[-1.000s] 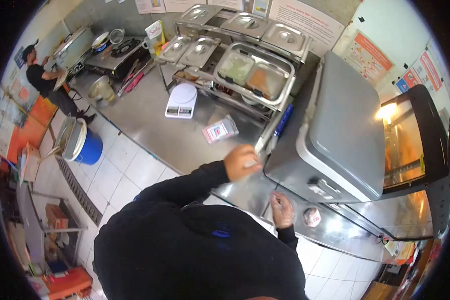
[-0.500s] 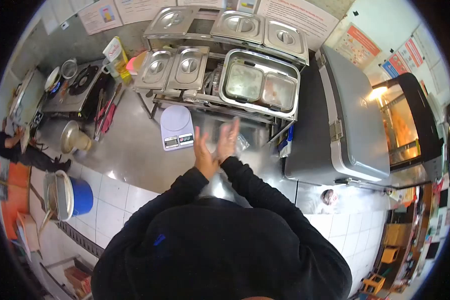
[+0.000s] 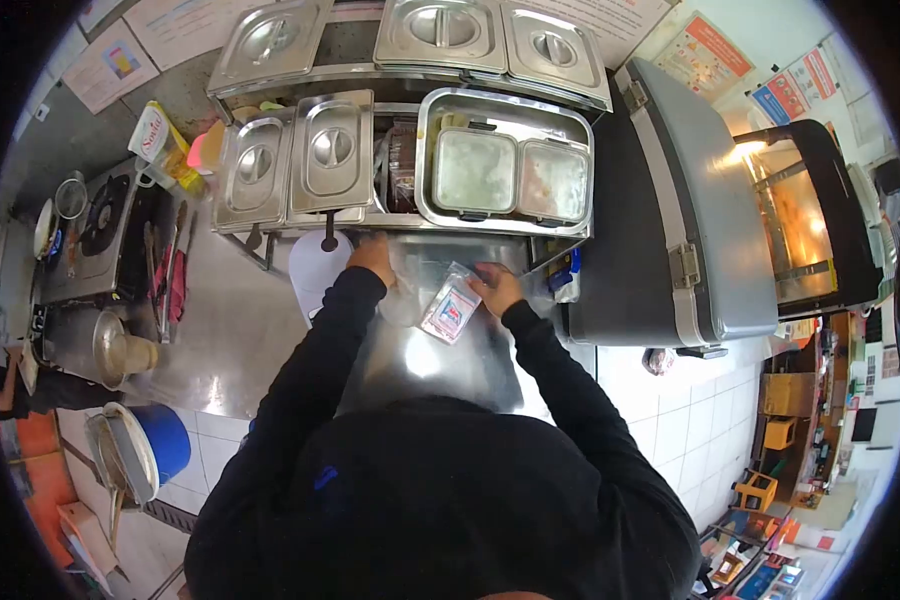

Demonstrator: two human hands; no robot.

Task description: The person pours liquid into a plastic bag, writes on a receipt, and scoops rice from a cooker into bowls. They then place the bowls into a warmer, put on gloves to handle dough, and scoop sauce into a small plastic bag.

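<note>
In my right hand (image 3: 500, 290) is a small clear plastic packet (image 3: 451, 310) with a red and blue printed label, pinched at its upper right corner and tilted above the steel counter. My left hand (image 3: 373, 260) is at the front of the pan rack, beside the white kitchen scale (image 3: 313, 268). Its fingers are curled and partly hidden. A blurred, see-through film shows just right of this hand, but what it is cannot be made out. My left forearm covers part of the scale.
Ahead stands a two-tier rack with lidded steel pans (image 3: 332, 150) and a deep tray (image 3: 580, 215). A large grey insulated box (image 3: 660, 240) flanks the right side. Tongs (image 3: 175, 265), an oil bottle (image 3: 175, 165) and a stove (image 3: 95, 230) are left. Another person's arm shows at far left.
My hands, close together before, have parted. The right now holds the packet; the left has moved up and left beside the scale. The view has shifted closer to the rack.
</note>
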